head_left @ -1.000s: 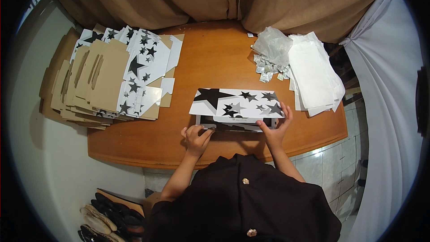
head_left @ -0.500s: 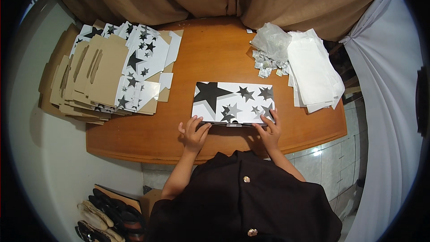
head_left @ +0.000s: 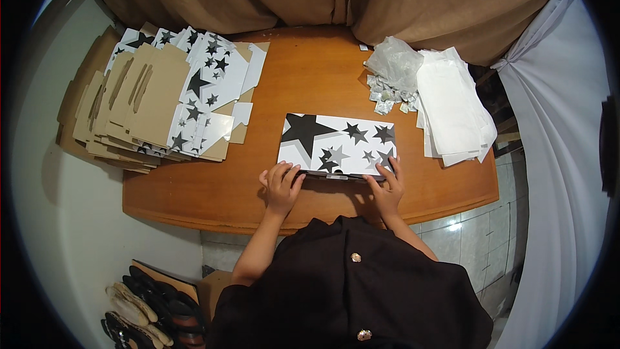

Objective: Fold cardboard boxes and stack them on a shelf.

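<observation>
A shoebox-shaped cardboard box (head_left: 349, 145), white with black and grey stars, lies closed on the wooden table in front of me. My left hand (head_left: 281, 187) holds its near left corner, the fingertips at the lid's edge and the thumb against the front side. At the near right corner, my right hand (head_left: 386, 187) has its fingers over the lid and right edge, with the thumb at the front. A small notch shows in the middle of the front edge. The box's inside is hidden.
Flat star-printed cardboard blanks (head_left: 206, 81) and brown ones (head_left: 145, 90) are piled at the table's left. White paper sheets (head_left: 455, 103) lie at the right beside a clear plastic bag (head_left: 394, 61) and small packets (head_left: 386, 98). Shoes (head_left: 155, 307) stand at lower left.
My left fingers have shifted slightly up around the near left corner. The box's left end sits a little farther from me. My right hand stays at its corner. The view has shifted slightly.
</observation>
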A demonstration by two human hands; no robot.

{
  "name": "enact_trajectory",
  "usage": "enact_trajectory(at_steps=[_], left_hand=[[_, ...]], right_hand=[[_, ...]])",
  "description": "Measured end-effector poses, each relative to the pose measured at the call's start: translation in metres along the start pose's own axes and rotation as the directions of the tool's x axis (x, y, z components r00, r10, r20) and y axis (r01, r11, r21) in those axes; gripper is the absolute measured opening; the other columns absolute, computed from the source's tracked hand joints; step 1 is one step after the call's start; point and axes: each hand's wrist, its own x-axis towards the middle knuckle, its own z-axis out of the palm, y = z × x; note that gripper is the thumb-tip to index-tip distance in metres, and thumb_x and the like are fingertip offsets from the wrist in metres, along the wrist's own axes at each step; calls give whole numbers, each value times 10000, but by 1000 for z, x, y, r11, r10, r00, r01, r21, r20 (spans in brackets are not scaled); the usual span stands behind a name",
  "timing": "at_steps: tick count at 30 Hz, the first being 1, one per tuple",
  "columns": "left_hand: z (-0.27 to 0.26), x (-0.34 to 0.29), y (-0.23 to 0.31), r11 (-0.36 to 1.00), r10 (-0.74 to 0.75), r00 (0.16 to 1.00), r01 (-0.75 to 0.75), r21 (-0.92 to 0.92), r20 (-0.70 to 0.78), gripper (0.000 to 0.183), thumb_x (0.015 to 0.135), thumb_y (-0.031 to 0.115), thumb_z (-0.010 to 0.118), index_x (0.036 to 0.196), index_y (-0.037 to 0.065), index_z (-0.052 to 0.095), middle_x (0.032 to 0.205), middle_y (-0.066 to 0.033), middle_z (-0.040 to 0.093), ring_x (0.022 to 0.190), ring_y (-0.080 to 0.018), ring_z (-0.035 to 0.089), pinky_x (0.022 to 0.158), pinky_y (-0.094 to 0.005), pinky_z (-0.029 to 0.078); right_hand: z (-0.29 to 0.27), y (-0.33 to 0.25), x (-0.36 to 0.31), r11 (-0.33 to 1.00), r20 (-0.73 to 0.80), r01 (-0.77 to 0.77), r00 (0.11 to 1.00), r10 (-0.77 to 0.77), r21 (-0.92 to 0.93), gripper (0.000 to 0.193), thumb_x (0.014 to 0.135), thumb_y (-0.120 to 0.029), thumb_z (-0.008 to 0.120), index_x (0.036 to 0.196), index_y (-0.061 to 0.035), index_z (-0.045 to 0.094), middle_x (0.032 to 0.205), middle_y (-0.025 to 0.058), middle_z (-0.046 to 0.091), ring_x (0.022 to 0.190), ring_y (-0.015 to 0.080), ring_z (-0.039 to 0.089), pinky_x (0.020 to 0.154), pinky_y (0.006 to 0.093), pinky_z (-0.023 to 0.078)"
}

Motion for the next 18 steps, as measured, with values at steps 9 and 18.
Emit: enact_trajectory(at_steps=[9, 18], left_hand=[[-4, 27, 11, 999, -38, 996, 36, 22, 75, 352, 682, 358, 742, 978, 176, 683, 946, 9, 536, 995, -179, 490, 860, -392, 241], [11, 33, 2, 985, 14, 991, 9, -172, 134, 321, 678, 302, 750, 924, 109, 677, 1007, -39, 623, 1043, -239, 552, 915, -448, 338]], right_hand=[[0, -1, 10, 999, -5, 50, 999, -50, 7, 344, 632, -132, 819, 923, -23, 671, 1197, 153, 526, 1212, 368, 427, 959, 426, 386], [4, 14, 9, 993, 44, 106, 994, -104, -44, 349, 680, -186, 786, 981, -60, 662, 1206, 154, 517, 1217, 389, 409, 990, 499, 324]])
